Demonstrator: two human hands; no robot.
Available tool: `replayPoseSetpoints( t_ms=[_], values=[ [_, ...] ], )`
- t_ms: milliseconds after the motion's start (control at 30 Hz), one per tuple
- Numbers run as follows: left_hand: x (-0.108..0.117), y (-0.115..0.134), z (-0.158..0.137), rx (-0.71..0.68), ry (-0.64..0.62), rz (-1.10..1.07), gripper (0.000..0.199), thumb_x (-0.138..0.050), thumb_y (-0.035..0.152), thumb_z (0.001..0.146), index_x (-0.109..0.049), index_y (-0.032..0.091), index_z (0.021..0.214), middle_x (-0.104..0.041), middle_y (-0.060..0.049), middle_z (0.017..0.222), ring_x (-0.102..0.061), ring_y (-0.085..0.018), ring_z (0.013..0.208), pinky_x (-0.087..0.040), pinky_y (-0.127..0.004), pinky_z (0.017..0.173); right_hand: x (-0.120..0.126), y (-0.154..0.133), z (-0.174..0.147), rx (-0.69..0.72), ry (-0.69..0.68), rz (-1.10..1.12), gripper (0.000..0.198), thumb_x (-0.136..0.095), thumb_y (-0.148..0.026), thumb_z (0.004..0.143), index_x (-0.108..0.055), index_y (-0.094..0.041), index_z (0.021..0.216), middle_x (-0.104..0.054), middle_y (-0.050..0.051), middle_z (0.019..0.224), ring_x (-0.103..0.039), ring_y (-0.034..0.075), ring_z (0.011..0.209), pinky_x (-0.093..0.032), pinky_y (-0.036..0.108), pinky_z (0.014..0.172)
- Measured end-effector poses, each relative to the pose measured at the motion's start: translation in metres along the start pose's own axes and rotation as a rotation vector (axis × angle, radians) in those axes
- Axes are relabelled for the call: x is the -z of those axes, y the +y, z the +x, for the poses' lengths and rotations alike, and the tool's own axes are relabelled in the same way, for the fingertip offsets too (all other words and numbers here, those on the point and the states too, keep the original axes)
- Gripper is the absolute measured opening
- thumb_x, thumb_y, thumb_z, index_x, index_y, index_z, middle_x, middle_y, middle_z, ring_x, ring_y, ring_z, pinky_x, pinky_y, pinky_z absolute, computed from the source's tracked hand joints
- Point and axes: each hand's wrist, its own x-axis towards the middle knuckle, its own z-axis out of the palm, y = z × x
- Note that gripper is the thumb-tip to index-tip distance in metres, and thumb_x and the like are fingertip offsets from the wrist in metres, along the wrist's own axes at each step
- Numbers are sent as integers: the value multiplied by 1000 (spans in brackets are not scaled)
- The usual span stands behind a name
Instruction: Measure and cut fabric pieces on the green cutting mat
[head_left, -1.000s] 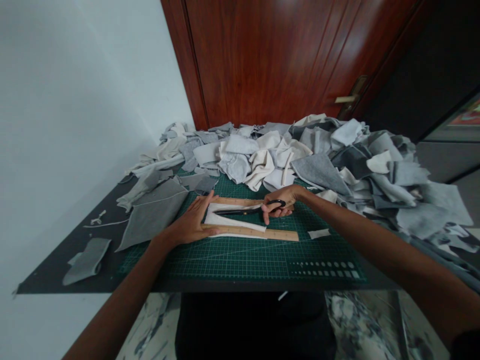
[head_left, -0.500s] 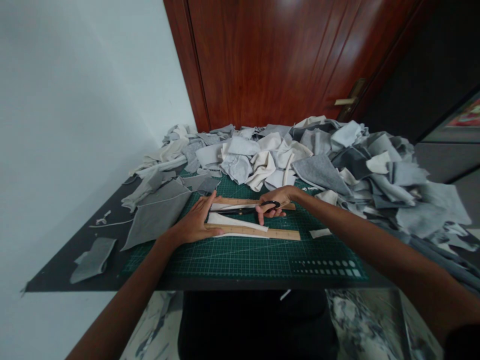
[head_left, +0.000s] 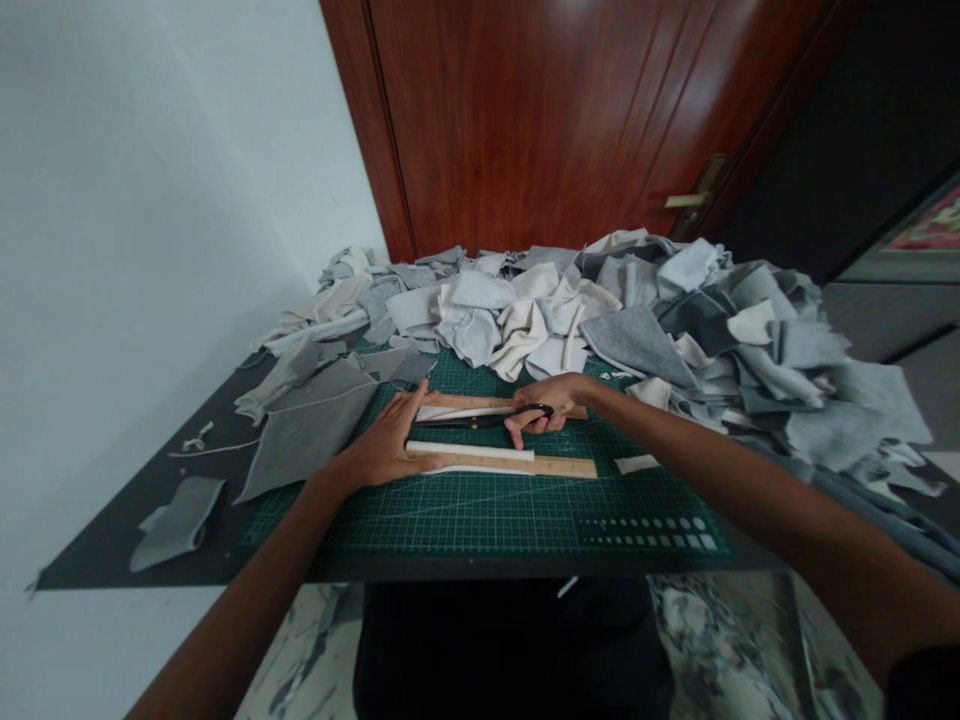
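Note:
My right hand (head_left: 544,403) is closed round the black handles of a pair of scissors (head_left: 489,421), whose blades point left toward my left hand (head_left: 386,440). That left hand lies with thumb and fingers spread, the thumb on the left end of the nearer wooden ruler (head_left: 562,467) and the fingertips by the left end of the farther wooden ruler (head_left: 577,411). White fabric (head_left: 472,451) shows as a narrow band along the nearer ruler's far edge, and a thin edge of it shows on the near side. More white cloth (head_left: 442,412) lies between the blades and the farther ruler.
A green cutting mat (head_left: 465,515) lies under the work on a dark table (head_left: 97,545). A heap of grey and white fabric scraps (head_left: 480,290) runs along the back and right side. Grey pieces (head_left: 307,435) lie left, and a small white scrap (head_left: 636,463) right.
The white fabric beside the nearer ruler has gone from a wide, tapering flap to a narrow, even band. Both hands hold nearly the same places; the view has shifted slightly.

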Motion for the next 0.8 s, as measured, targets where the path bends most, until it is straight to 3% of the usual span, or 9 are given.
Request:
replayPoseSetpoints(
  t_ms=[233,433,500,600,700,800],
  values=[
    [0,-1,0,-15,10,-2,126,-69,69,85,13,16,165,-31,-22,167,-25,-38,155,-21,-56,126,-7,-4,-4,-21,64,-83,64,-76,-71,78,-71,-9,93,-35,-14,48,-29,2,33,-26,14,32],
    [2,4,-1,-6,26,-16,128,-69,70,84,15,17,164,-33,-21,166,-23,-37,157,-21,-57,126,-26,14,-68,-93,137,-158,50,-76,-60,81,-70,-11,89,-34,-13,44,-30,4,33,-21,17,35],
    [2,6,-1,-13,33,-13,123,-67,66,88,15,16,164,-34,-21,166,-24,-37,157,-21,-56,126,-34,31,-93,-77,304,-209,46,-74,-60,82,-69,-14,86,-40,-11,46,-32,6,36,-24,19,38],
    [1,9,-1,-22,50,23,103,-57,55,97,9,16,165,-35,-20,165,-27,-36,155,-21,-57,127,-41,59,-119,-16,745,-432,46,-72,-61,82,-68,-16,77,-55,-3,57,-47,10,49,-31,22,47],
    [0,12,0,-18,62,62,87,-49,48,102,-2,16,167,-36,-19,165,-30,-36,154,-22,-59,126,-36,83,-128,-128,1181,-684,36,-68,-51,86,-72,-16,83,-67,4,70,-58,17,61,-34,25,55],
    [-1,13,1,-9,78,78,71,-39,43,106,-13,17,166,-39,-17,164,-33,-34,152,-22,-58,127,-22,102,-132,-284,1367,-872,27,-67,-43,89,-73,-16,90,-74,10,81,-65,22,71,-38,28,61]
  ],
)
